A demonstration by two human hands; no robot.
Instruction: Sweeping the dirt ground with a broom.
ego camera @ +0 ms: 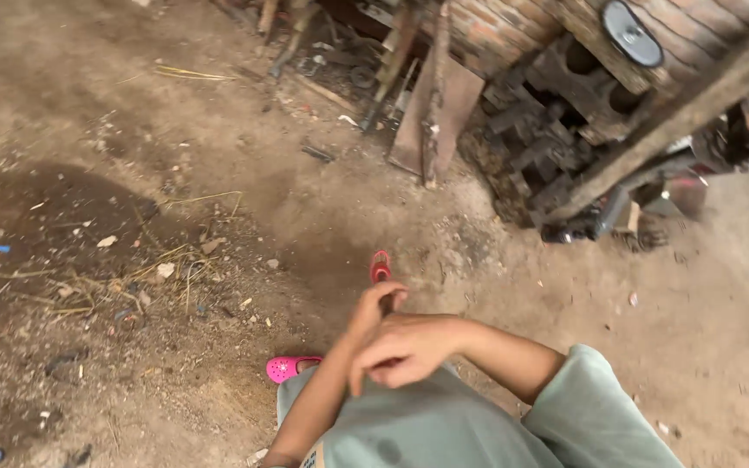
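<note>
My left hand [376, 305] reaches forward from the lower left, its fingers bent. A small red object [381, 265] shows just beyond those fingers, and whether the hand holds it cannot be told. My right hand [402, 348] comes in from the right and lies across my left wrist with its fingers curled, holding no object. Both arms are bare below pale green sleeves [595, 407]. A pink clog [291, 367] on my foot shows on the dirt floor to the left of my arms.
The ground is bare dirt [218, 130] with straw, scraps and a dark damp patch [62, 208] at left. A brick wall [513, 26], a dark engine block [565, 113], a leaning wooden beam [687, 113], a metal plate [426, 113] and sticks stand at the top right.
</note>
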